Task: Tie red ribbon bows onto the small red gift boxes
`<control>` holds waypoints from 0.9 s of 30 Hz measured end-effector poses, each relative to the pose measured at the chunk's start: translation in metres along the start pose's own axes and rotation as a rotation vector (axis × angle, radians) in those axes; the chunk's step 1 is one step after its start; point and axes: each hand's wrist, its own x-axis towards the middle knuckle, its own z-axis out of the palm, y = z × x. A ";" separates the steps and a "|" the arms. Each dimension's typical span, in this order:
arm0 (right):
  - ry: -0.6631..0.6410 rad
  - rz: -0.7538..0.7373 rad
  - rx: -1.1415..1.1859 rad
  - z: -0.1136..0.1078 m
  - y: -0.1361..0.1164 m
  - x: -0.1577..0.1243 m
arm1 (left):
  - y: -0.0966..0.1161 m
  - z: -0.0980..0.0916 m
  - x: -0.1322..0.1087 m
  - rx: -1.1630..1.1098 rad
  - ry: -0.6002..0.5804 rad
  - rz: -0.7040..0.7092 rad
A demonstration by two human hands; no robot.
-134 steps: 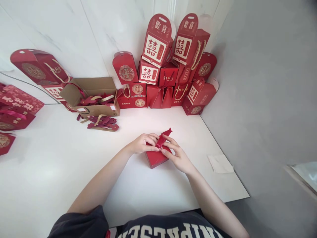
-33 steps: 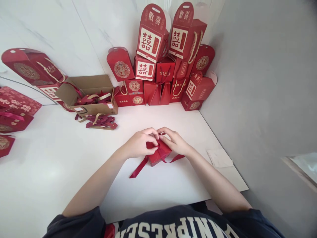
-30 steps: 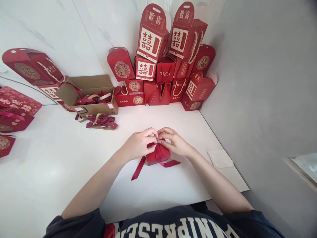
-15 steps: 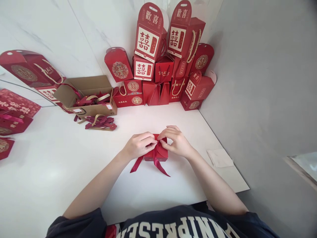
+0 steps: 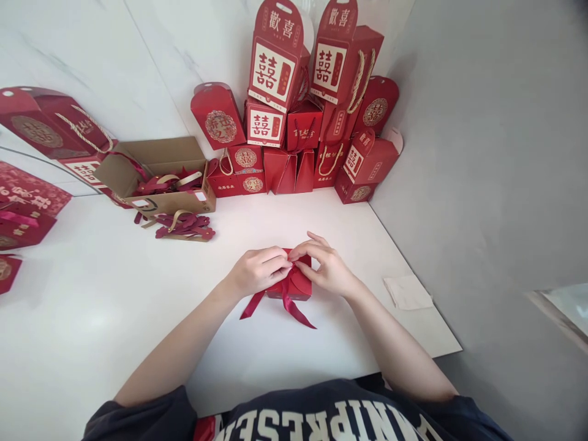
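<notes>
A small red gift box (image 5: pixel 302 283) stands on the white table in front of me. Dark red ribbon (image 5: pixel 290 304) is gathered at the top of the box, and its two tails hang over the near side onto the table. My left hand (image 5: pixel 261 268) pinches the ribbon from the left. From the right, the thumb and forefinger of my right hand (image 5: pixel 327 264) close on the same ribbon at the box's top, its other fingers raised. The fingertips of both hands nearly meet there and hide the ribbon's knot or loop.
Red gift boxes (image 5: pixel 271 73) are stacked against the wall at the back. An open cardboard box (image 5: pixel 172 199) with ribbon and strap pieces stands back left, a pile of dark red pieces (image 5: pixel 186 226) before it. A white tissue (image 5: pixel 408 292) lies right, near the grey wall.
The fingers have shifted slightly at the ribbon on top of the box, and the right hand's fingers are raised a little more. The box stays in place; the view has moved slightly.
</notes>
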 end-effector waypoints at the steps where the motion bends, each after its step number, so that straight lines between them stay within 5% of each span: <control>1: 0.016 -0.013 -0.015 0.001 0.000 0.000 | 0.000 0.000 0.000 0.015 -0.001 0.003; 5: 0.095 -0.023 -0.102 0.000 -0.002 -0.001 | 0.000 -0.001 -0.001 0.052 -0.001 0.015; 10: -0.030 -0.015 -0.041 -0.001 -0.004 -0.001 | 0.001 -0.001 -0.001 0.057 0.006 0.037; 14: 0.043 -0.018 -0.080 0.001 -0.004 -0.001 | 0.003 -0.002 0.002 0.072 0.019 0.043; 19: -0.039 0.016 -0.018 0.002 -0.005 -0.002 | 0.005 -0.002 0.005 0.093 0.020 0.061; 23: 0.059 0.029 -0.046 0.003 -0.006 -0.002 | 0.005 -0.001 0.004 0.105 0.015 0.072; 27: -0.014 0.052 -0.043 0.003 -0.006 -0.002 | 0.004 -0.001 0.002 0.120 0.007 0.082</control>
